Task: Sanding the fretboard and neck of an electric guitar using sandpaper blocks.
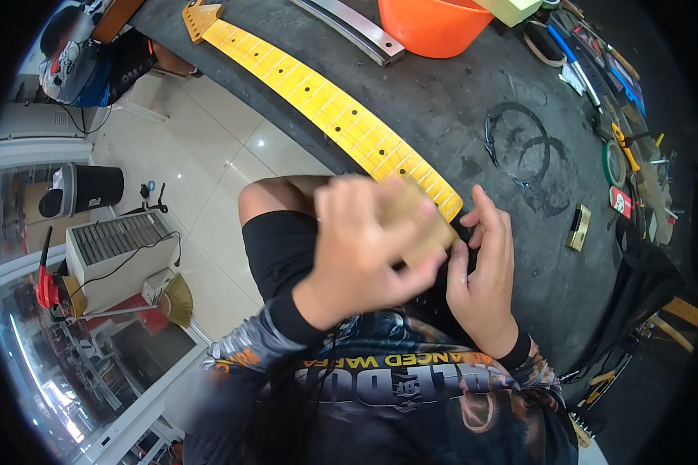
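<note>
A yellow guitar neck (349, 124) with frets and dark dots lies slantwise across the dark workbench, its headstock (202, 19) at the far left. Over its near end, my left hand (368, 248), smeared by motion, grips a tan, flat rectangular piece (430, 242) whose kind I cannot make out. The piece covers part of the fretboard's near end. Just right of that end is my right hand (485, 271), its fingers loosely bent and apart, holding nothing. The right thumb is close to the tan piece's corner; whether they touch is unclear.
An orange tub (436, 27) and a long metal bar (357, 29) occupy the bench's far side. A small brass-coloured block (578, 227) lies to the right. Hand tools and a green tape roll (614, 163) crowd the right edge. Another person (101, 70) sits at far left.
</note>
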Demonstrator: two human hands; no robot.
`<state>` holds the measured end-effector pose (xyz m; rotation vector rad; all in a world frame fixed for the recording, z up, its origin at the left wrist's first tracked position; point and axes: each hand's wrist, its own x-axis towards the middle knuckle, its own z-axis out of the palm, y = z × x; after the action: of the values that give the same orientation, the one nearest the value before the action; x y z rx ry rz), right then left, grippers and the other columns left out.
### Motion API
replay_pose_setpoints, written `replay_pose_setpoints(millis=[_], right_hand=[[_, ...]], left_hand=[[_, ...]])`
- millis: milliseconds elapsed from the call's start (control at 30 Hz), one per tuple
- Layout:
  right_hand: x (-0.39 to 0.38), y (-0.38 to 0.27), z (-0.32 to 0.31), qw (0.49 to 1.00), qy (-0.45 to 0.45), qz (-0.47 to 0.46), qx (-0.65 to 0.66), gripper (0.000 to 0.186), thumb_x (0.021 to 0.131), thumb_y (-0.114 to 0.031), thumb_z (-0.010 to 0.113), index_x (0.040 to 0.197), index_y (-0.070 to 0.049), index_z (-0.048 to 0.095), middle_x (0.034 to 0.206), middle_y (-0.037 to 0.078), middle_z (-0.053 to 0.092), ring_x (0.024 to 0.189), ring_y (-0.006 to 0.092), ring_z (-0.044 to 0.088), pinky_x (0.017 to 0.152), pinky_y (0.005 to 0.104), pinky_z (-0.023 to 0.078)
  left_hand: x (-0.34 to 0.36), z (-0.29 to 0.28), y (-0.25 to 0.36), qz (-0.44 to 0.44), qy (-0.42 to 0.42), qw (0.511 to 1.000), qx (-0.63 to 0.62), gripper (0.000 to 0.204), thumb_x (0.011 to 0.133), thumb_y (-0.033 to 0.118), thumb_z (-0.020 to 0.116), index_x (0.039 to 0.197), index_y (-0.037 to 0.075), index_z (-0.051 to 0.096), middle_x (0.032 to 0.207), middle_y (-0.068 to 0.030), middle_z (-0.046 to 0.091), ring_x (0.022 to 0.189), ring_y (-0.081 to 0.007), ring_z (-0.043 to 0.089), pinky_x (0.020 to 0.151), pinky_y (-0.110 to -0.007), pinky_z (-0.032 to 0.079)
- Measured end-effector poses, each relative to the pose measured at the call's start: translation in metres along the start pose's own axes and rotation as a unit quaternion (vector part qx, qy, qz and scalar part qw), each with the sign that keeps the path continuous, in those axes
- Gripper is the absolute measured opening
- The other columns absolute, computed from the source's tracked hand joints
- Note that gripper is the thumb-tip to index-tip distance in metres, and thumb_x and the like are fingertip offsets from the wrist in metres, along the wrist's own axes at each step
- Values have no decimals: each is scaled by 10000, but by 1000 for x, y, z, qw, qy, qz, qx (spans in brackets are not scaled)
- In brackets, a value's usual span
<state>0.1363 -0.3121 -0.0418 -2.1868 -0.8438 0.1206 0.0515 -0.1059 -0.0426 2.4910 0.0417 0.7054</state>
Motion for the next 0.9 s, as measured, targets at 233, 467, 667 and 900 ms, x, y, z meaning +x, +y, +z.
replay_pose_setpoints(millis=[233, 467, 667, 900], right_hand=[[-2, -1, -3, 999, 5, 13, 32, 811, 931, 145, 638, 1714, 3, 484, 1239, 166, 636, 968, 302, 622, 877, 417, 522], [-2, 0, -4, 999, 8, 17, 46, 814, 932, 149, 633, 1718, 7, 477, 1234, 163, 632, 957, 288, 612, 869, 405, 521], [-1, 3, -1, 999, 10, 17, 47, 825, 926, 142, 650, 1720, 1, 479, 1231, 160, 632, 947, 282, 605, 870, 405, 523], [0, -1, -2, 999, 8, 12, 41, 850, 906, 138, 668, 1722, -8, 481, 1233, 156, 633, 952, 282, 607, 864, 411, 527]], left_hand=[[14, -11, -54, -40, 73, 994, 69, 598, 748, 284, 998, 1309, 156, 834, 1258, -198, 652, 1145, -372, 608, 989, -493, 517], [19, -18, -51, -49, 80, 990, 109, 557, 751, 302, 990, 1272, 163, 849, 1244, -193, 686, 1122, -388, 626, 974, -497, 511], [-3, -2, -1, 21, -3, 1000, -13, 582, 749, 349, 988, 1297, 209, 851, 1249, -164, 682, 1156, -372, 625, 951, -523, 451], [0, -8, 0, 6, -7, 1000, 10, 592, 721, 320, 1011, 1281, 184, 874, 1269, -183, 693, 1114, -361, 638, 1004, -511, 475]])
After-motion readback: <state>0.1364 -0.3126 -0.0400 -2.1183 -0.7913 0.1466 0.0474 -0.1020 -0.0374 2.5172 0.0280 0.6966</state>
